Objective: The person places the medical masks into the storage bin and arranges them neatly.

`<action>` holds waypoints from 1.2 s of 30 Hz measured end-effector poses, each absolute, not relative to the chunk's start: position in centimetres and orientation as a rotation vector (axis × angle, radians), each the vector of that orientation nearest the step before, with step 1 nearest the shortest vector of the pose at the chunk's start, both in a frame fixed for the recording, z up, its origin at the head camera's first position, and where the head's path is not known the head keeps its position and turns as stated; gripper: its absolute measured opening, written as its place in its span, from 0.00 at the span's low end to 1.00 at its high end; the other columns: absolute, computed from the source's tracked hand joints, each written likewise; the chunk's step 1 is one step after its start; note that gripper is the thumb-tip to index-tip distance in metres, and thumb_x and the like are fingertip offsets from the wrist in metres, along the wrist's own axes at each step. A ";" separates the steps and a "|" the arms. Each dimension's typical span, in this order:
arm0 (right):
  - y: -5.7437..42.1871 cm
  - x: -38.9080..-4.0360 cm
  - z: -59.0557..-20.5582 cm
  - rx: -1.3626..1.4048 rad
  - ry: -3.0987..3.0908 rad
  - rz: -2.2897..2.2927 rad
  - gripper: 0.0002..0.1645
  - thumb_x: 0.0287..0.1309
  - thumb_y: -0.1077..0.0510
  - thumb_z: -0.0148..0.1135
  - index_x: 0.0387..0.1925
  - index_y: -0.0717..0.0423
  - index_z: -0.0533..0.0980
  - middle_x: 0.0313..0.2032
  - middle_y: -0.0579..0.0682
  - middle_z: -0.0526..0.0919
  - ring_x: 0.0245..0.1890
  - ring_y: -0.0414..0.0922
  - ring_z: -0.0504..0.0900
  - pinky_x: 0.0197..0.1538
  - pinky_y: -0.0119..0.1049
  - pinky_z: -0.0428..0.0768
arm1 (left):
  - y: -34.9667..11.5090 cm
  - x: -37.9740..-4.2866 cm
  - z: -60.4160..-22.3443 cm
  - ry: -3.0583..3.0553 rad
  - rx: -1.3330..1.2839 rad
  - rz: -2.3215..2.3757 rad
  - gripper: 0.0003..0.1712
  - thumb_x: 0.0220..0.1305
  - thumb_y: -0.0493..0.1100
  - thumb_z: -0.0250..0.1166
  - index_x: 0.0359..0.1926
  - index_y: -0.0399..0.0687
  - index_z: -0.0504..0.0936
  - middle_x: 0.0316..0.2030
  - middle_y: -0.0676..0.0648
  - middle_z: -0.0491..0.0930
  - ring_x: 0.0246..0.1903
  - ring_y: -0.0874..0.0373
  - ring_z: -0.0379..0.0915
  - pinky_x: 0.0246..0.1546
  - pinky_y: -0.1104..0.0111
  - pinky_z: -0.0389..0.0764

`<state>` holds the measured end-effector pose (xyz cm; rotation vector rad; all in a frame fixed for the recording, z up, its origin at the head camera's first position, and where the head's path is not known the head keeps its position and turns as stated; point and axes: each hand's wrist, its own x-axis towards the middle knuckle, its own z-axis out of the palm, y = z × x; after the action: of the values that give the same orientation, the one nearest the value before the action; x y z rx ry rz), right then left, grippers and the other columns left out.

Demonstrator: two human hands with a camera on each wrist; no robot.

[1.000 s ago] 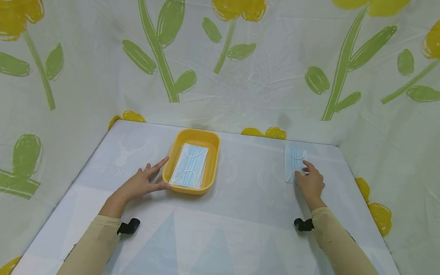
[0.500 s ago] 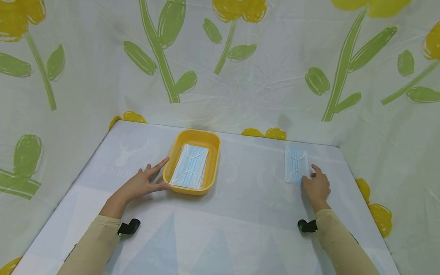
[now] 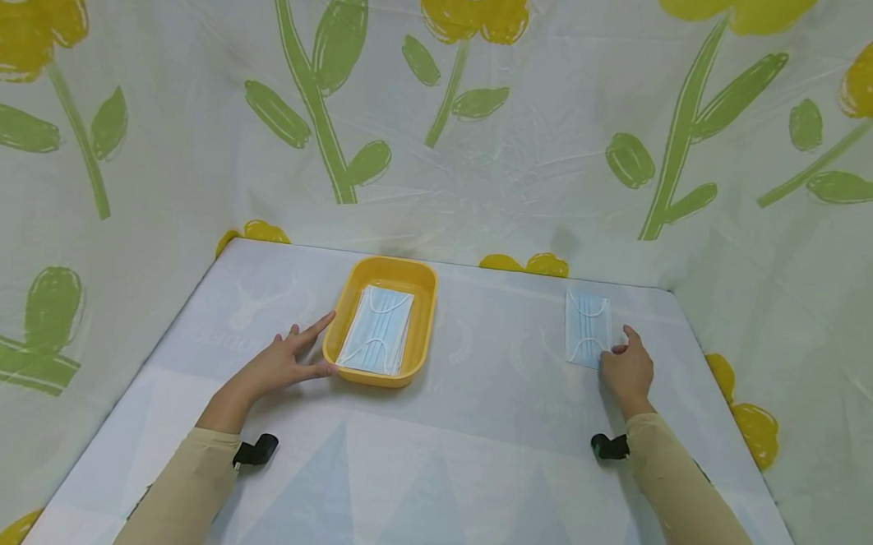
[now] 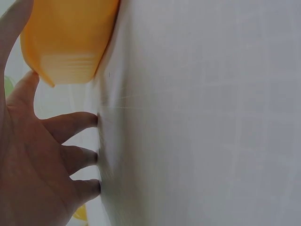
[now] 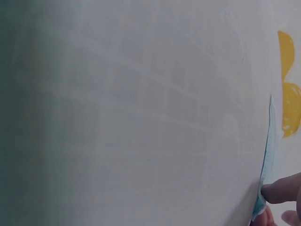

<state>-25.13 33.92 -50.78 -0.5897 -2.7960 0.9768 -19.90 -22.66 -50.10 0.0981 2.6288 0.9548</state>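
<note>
A yellow tray (image 3: pixel 422 321) stands left of centre near the back of the table, with a stack of pale blue pleated face masks (image 3: pixel 376 329) in it. My left hand (image 3: pixel 277 368) has its fingers spread; thumb and index fingertip touch the tray's left side. In the left wrist view, the other fingertips (image 4: pixel 89 155) rest on the table. Further right lies a single face mask (image 3: pixel 586 323) with white ear loops. At its near right corner, my right hand (image 3: pixel 629 373) pinches the edge: the right wrist view has the thumb (image 5: pixel 284 189) above the bent corner and a finger beneath.
The table (image 3: pixel 464 447) has a pale printed cover. Fabric walls (image 3: pixel 515 194) with yellow flowers and green leaves close it in behind and at both sides. A black wrist camera (image 3: pixel 257 449) sits at the left cuff, another black camera (image 3: pixel 608 448) at the right.
My right hand has shifted right and slightly nearer, from over the single mask to its near right corner. The left hand and the tray have kept their places.
</note>
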 end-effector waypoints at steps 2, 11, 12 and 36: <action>34.0 -25.1 -50.9 -0.577 -2.800 0.976 0.41 0.65 0.66 0.54 0.77 0.65 0.54 0.52 0.69 0.77 0.51 0.65 0.76 0.57 0.60 0.75 | -22.6 -19.9 -50.1 2.629 0.100 0.955 0.59 0.55 0.77 0.66 0.79 0.84 0.42 0.80 0.35 0.41 0.72 0.18 0.27 0.58 0.18 0.43; 34.3 -25.0 -51.5 -0.435 -2.789 0.943 0.38 0.64 0.65 0.51 0.75 0.65 0.59 0.46 0.67 0.81 0.41 0.61 0.80 0.44 0.53 0.77 | -22.7 -19.8 -50.1 2.638 0.100 0.945 0.59 0.56 0.77 0.66 0.79 0.83 0.41 0.80 0.36 0.41 0.73 0.18 0.27 0.58 0.18 0.43; 34.3 -25.1 -51.5 -0.427 -2.791 0.939 0.37 0.64 0.65 0.51 0.75 0.64 0.60 0.46 0.65 0.81 0.41 0.60 0.79 0.42 0.51 0.77 | -22.7 -19.7 -50.1 2.635 0.096 0.946 0.59 0.55 0.77 0.66 0.79 0.83 0.41 0.80 0.36 0.41 0.73 0.18 0.27 0.58 0.18 0.43; 33.5 -25.3 -51.1 -0.445 -2.888 1.137 0.50 0.66 0.61 0.56 0.81 0.57 0.42 0.60 0.70 0.73 0.54 0.64 0.77 0.51 0.53 0.81 | -22.6 -20.0 -50.2 2.627 0.096 0.933 0.59 0.55 0.77 0.65 0.79 0.83 0.40 0.80 0.37 0.41 0.73 0.18 0.27 0.58 0.18 0.43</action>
<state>-25.35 33.48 -51.10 -0.4446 -2.8881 1.1370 -19.96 -22.58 -50.18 0.0960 2.6271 0.9334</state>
